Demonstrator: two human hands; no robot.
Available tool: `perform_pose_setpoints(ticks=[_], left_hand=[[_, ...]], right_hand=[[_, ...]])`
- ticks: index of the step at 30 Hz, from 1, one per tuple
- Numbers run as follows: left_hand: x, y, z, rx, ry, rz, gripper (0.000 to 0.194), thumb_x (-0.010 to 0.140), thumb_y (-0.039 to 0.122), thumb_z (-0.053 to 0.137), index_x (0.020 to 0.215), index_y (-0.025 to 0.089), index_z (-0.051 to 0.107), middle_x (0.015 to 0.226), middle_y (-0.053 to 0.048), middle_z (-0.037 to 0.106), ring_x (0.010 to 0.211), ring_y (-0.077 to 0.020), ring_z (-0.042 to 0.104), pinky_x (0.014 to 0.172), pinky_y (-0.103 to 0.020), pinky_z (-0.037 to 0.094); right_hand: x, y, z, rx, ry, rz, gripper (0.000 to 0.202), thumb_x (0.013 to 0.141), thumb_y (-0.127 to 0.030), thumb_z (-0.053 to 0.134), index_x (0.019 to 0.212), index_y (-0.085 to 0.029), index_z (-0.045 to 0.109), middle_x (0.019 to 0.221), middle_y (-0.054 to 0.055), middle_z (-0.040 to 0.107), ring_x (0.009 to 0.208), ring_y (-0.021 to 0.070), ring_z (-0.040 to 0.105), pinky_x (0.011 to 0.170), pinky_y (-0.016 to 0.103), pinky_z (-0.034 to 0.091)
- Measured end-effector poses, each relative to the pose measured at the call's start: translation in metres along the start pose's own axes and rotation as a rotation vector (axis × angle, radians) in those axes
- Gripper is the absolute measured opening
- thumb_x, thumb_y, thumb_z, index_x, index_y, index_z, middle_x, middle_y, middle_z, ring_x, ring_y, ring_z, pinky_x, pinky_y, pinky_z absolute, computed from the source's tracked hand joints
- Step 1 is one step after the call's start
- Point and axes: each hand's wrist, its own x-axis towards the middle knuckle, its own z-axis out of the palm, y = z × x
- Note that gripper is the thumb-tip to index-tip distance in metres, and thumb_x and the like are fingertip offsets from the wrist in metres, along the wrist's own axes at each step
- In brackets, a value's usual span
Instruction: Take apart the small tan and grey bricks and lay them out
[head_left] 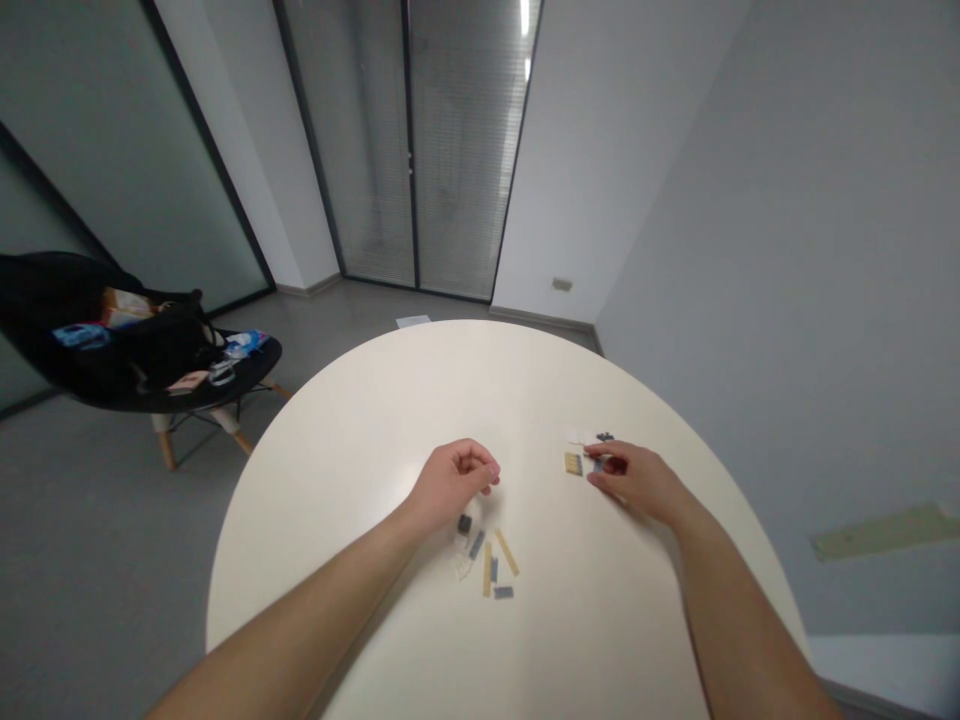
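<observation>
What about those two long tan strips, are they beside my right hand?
No, the long tan strips lie nearer your left hand.

A black chair [264, 362] holds a dark bag [166, 340], and tape [885, 532] marks a wall [810, 300].

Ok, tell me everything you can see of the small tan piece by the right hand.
The tan piece looks roughly rectangular, with a darker grey band along its right side. It lies on the white table, just left of the right hand, seemingly not touching its fingertips. Its material, and whether it is several parts, are too small to tell.
</observation>
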Motion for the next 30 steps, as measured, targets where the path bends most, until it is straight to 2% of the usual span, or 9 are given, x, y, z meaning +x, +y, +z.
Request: perform_pose_setpoints(ticks=[5, 18, 22, 26, 28, 30], left_hand=[[0.000, 0.002, 0.000, -0.002, 0.006, -0.002, 0.010, 0.074, 0.025, 0.063, 0.074, 0.014, 0.062, 0.066, -0.001, 0.066, 0.057, -0.0105, 0.059, 0.059, -0.023, 0.045], [0.002, -0.001, -0.002, -0.010, 0.016, -0.010, 0.010, 0.073, 0.025, 0.064, 0.074, 0.015, 0.062, 0.067, -0.002, 0.067, 0.056, -0.0106, 0.059, 0.058, -0.023, 0.045], [0.003, 0.002, -0.004, -0.022, 0.045, -0.018, 0.015, 0.073, 0.030, 0.066, 0.073, 0.015, 0.061, 0.067, -0.002, 0.067, 0.055, -0.0106, 0.058, 0.054, -0.022, 0.043], [0.007, 0.002, -0.011, -0.052, 0.131, -0.012, 0.020, 0.072, 0.033, 0.066, 0.081, 0.016, 0.059, 0.064, -0.001, 0.065, 0.055, -0.0121, 0.058, 0.053, -0.023, 0.043], [0.010, 0.001, -0.017, 0.003, 0.173, -0.002, 0.019, 0.072, 0.032, 0.064, 0.083, 0.017, 0.059, 0.064, 0.000, 0.065, 0.056, -0.0128, 0.057, 0.055, -0.024, 0.044], [0.010, 0.000, -0.025, 0.168, 0.178, 0.031, 0.017, 0.073, 0.032, 0.062, 0.082, 0.018, 0.062, 0.067, -0.001, 0.065, 0.057, -0.0134, 0.056, 0.057, -0.025, 0.043]], right_hand=[[0.001, 0.005, 0.001, -0.020, 0.020, -0.012, 0.043, 0.068, -0.038, 0.066, 0.106, -0.018, 0.070, 0.080, 0.004, 0.064, 0.068, 0.0160, 0.057, 0.068, 0.029, 0.044], [0.002, 0.005, 0.001, -0.038, -0.009, 0.000, 0.040, 0.070, -0.035, 0.064, 0.105, -0.018, 0.070, 0.080, 0.004, 0.067, 0.069, 0.0171, 0.059, 0.068, 0.030, 0.045], [0.003, 0.009, 0.003, -0.020, -0.017, -0.002, 0.041, 0.070, -0.035, 0.065, 0.106, -0.017, 0.070, 0.081, 0.004, 0.067, 0.069, 0.0171, 0.059, 0.068, 0.030, 0.045], [0.003, 0.011, 0.004, -0.001, -0.006, 0.001, 0.039, 0.069, -0.035, 0.065, 0.105, -0.018, 0.070, 0.080, 0.004, 0.067, 0.069, 0.0169, 0.059, 0.068, 0.030, 0.045], [0.002, 0.010, 0.003, -0.003, -0.003, 0.004, 0.039, 0.070, -0.036, 0.065, 0.104, -0.018, 0.070, 0.080, 0.004, 0.067, 0.069, 0.0167, 0.059, 0.068, 0.029, 0.045], [0.002, 0.009, 0.002, -0.011, -0.002, 0.005, 0.038, 0.070, -0.036, 0.065, 0.103, -0.019, 0.070, 0.080, 0.003, 0.067, 0.070, 0.0166, 0.059, 0.068, 0.029, 0.045]])
